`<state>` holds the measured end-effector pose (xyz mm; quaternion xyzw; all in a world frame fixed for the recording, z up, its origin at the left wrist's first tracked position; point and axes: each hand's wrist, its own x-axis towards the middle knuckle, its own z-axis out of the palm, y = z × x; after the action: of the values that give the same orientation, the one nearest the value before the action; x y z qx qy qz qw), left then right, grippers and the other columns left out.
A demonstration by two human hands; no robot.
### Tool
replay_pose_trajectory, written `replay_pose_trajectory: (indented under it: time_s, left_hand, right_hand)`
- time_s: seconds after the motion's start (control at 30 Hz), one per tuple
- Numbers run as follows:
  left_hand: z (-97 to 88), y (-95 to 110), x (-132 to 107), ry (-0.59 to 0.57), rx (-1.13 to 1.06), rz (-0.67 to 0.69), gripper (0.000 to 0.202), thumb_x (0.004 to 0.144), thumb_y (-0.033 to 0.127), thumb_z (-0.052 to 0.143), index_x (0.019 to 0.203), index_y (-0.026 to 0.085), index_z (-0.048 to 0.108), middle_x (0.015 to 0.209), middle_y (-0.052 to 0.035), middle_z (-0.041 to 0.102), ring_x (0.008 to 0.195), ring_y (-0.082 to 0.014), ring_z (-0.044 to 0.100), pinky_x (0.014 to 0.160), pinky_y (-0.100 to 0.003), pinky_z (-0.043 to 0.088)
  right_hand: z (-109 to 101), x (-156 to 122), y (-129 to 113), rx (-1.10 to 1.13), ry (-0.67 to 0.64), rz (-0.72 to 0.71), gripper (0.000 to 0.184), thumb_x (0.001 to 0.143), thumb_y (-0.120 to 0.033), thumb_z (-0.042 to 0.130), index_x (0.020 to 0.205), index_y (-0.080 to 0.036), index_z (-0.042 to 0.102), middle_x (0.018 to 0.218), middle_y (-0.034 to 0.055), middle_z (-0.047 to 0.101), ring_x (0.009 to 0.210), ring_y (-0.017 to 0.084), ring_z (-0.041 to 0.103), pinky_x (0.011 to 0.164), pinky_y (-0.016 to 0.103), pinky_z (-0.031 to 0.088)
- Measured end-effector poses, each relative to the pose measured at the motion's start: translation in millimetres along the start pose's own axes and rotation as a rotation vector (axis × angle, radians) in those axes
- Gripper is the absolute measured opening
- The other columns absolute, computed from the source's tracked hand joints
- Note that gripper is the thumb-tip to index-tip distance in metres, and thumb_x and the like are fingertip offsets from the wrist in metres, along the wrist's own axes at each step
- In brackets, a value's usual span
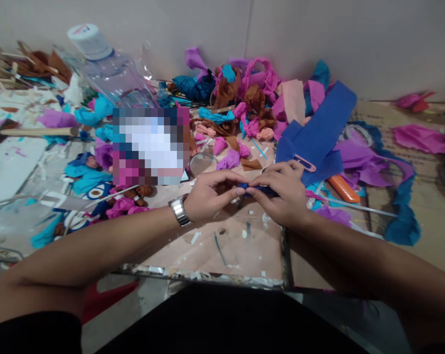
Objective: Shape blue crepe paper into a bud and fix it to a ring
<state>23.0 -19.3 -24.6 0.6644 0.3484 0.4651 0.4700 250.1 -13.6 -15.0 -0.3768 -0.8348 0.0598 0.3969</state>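
A small piece of dark blue crepe paper [261,191] is pinched between my two hands, just above the table. My left hand [212,197], with a metal watch at its wrist, is closed with thumb and forefinger on the paper's left end. From the other side my right hand [286,196] is closed on it, thumb in front and fingers curled behind. The fingers hide part of the piece. Behind my right hand lie folded dark blue crepe sheets [312,130], with a pink slotted object [304,163] on top. An orange-handled tool [343,189] rests to their right.
A clear bottle [115,73] with a white cap stands at back left. Crumpled pink, brown and teal paper [255,88] is heaped along the wall. A blurred-out bright object [152,147] lies left of centre. The table edge [222,279] is close to my body.
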Motion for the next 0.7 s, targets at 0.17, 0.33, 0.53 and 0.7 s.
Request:
replay_pose_trajectory:
  time_s: [0.17, 0.33, 0.53, 0.7]
  left_hand:
    - [1.9, -4.3, -1.2, 0.024, -0.09, -0.025, 0.034, 0.089, 0.039, 0.086, 0.112, 0.017, 0.076, 0.101, -0.01, 0.082, 0.085, -0.0164, 0.078, 0.075, -0.026, 0.064]
    - [-0.3, -1.9, 1.0, 0.013, -0.001, 0.008, 0.026, 0.093, 0.04, 0.082, 0.106, 0.018, 0.081, 0.1, -0.0099, 0.083, 0.085, -0.0173, 0.078, 0.076, -0.029, 0.064]
    - [-5.2, 0.1, 5.6, -0.008, 0.141, 0.169, 0.019, 0.094, 0.036, 0.081, 0.109, 0.025, 0.085, 0.107, -0.0096, 0.083, 0.103, -0.0208, 0.077, 0.096, -0.038, 0.062]
    - [-6.4, 1.6, 5.5, -0.078, 0.095, 0.131, 0.022, 0.093, 0.036, 0.082, 0.111, 0.024, 0.085, 0.108, -0.0104, 0.084, 0.097, -0.0213, 0.079, 0.09, -0.036, 0.064]
  right_hand:
    - [0.7, 0.0, 1.7, 0.021, 0.013, 0.013, 0.019, 0.098, -0.046, 0.077, 0.092, -0.028, 0.076, 0.087, -0.0011, 0.083, 0.098, 0.026, 0.07, 0.104, 0.05, 0.036]
    - [1.1, -0.3, 2.9, 0.001, 0.008, 0.042, 0.019, 0.097, -0.048, 0.078, 0.091, -0.03, 0.077, 0.087, -0.0018, 0.083, 0.102, 0.027, 0.069, 0.115, 0.054, 0.031]
    - [1.3, -0.1, 3.3, 0.009, 0.013, 0.04, 0.021, 0.098, -0.047, 0.077, 0.089, -0.029, 0.076, 0.086, -0.0015, 0.081, 0.101, 0.026, 0.069, 0.114, 0.052, 0.032]
    - [2.3, -0.4, 3.8, 0.023, -0.001, 0.049, 0.031, 0.095, -0.057, 0.078, 0.085, -0.028, 0.075, 0.084, -0.0004, 0.08, 0.099, 0.026, 0.068, 0.113, 0.052, 0.034]
